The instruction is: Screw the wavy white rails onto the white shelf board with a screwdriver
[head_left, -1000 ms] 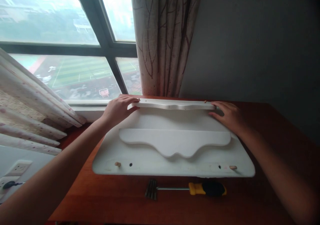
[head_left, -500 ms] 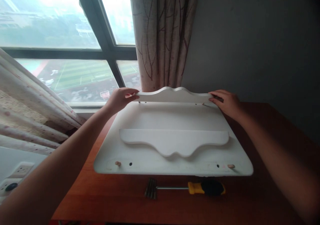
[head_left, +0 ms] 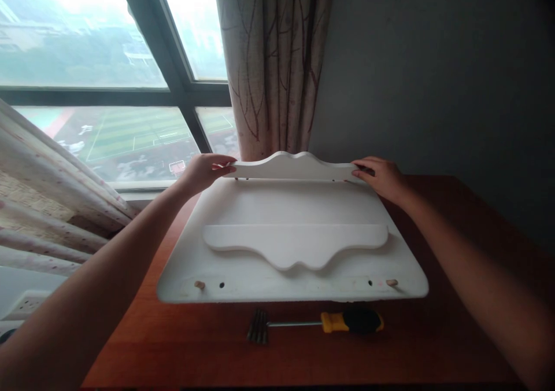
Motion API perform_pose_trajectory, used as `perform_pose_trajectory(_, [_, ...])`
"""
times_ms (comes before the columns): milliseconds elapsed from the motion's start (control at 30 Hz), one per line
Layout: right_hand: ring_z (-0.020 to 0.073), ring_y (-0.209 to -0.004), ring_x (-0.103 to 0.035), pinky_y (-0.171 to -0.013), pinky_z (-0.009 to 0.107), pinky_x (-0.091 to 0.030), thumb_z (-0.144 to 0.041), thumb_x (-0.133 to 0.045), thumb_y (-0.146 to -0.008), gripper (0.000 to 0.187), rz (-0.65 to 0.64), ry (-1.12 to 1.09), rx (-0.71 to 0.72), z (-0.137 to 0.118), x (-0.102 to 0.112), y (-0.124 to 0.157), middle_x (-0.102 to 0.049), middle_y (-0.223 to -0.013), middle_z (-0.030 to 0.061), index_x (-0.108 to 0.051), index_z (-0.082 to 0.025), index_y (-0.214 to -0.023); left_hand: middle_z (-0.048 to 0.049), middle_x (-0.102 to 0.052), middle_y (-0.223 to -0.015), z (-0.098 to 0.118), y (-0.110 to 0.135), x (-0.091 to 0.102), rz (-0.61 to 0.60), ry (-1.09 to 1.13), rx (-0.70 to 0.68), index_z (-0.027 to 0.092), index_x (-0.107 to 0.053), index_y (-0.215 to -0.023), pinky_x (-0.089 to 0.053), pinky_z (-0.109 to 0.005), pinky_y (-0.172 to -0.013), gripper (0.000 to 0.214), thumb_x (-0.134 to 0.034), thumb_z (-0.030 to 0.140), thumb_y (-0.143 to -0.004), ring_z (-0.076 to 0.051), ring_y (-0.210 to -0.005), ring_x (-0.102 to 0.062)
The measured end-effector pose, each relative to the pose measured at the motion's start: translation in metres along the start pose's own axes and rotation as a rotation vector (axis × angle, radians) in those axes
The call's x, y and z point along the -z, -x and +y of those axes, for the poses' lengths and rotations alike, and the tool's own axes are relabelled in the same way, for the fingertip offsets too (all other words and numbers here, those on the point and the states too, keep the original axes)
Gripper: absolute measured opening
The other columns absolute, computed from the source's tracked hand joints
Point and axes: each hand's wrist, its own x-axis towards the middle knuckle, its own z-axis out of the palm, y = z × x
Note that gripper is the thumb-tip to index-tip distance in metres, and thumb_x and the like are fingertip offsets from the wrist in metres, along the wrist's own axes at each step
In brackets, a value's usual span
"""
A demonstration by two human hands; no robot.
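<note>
My left hand [head_left: 206, 171] pinches the left end of a white scalloped board [head_left: 292, 166], and my right hand [head_left: 379, 177] pinches its right end. The board stands on its straight edge, wavy side up, along the far edge of a white panel [head_left: 295, 203]. Pegs and small holes show just beneath it; whether the pegs sit in the board I cannot tell. A second scalloped board [head_left: 295, 242] lies on the panel, wavy edge toward me. Near the panel's front corners, a left wooden dowel [head_left: 199, 285] and a right wooden dowel [head_left: 392, 283] stick up beside dark holes.
On the brown table [head_left: 191, 345], in front of the panel, lie a yellow and black screwdriver [head_left: 351, 321] and several dark bolts [head_left: 258, 326]. Behind are a window [head_left: 139, 131] and a curtain [head_left: 273, 61]; a wall socket [head_left: 28, 305] is at lower left.
The view has shifted slightly, so everything sits a little further left. Both hands keep their hold on the board's ends, and the board appears slightly lower over the pegs.
</note>
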Motion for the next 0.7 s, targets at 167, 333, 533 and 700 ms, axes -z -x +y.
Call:
perform_pose_trajectory(167, [0.0271,-0.096,-0.068,-0.087,0.042,-0.053,-0.036,-0.060,-0.091,0.029,-0.005,0.013,0.018,0.002,-0.001,-0.003,-0.074,-0.104,0.0106,-0.076,-0.020,-0.109,-0.0101,-0.078,-0.088,-0.001,0.000,0.000,0.009,0.009,0.020,0.016,-0.080,-0.104,-0.053,-0.030,-0.070,0.055,-0.073,0.062,-0.074,-0.025,-0.078,-0.071])
perform_pose_trajectory(333, [0.0265,-0.092,-0.068,-0.084,0.041,-0.053,-0.034,-0.061,-0.089,0.027,-0.012,0.001,0.019,0.006,-0.006,-0.006,-0.074,-0.103,0.0097,-0.076,-0.021,-0.107,-0.0091,-0.078,-0.088,-0.007,-0.001,-0.004,0.000,0.006,0.032,0.018,-0.081,-0.103,-0.053,-0.030,-0.071,0.055,-0.075,0.063,-0.071,-0.024,-0.077,-0.071])
perform_pose_trajectory(533, [0.0256,-0.090,-0.068,-0.082,0.040,-0.053,-0.033,-0.063,-0.088,0.025,-0.010,-0.010,-0.001,0.007,-0.010,-0.002,-0.075,-0.102,0.0090,-0.076,-0.022,-0.105,-0.0111,-0.078,-0.089,-0.011,0.001,-0.009,0.015,0.039,0.056,0.017,-0.080,-0.102,-0.053,-0.031,-0.071,0.058,-0.076,0.064,-0.069,-0.026,-0.079,-0.073])
perform_pose_trajectory(700, [0.0256,-0.091,-0.069,-0.083,0.039,-0.053,-0.033,-0.064,-0.087,0.025,-0.003,-0.025,-0.017,0.007,-0.013,0.001,-0.075,-0.103,0.0088,-0.076,-0.021,-0.104,-0.0116,-0.078,-0.091,-0.014,0.004,-0.012,0.024,0.071,0.046,0.016,-0.080,-0.100,-0.055,-0.033,-0.074,0.060,-0.077,0.066,-0.067,-0.027,-0.080,-0.073])
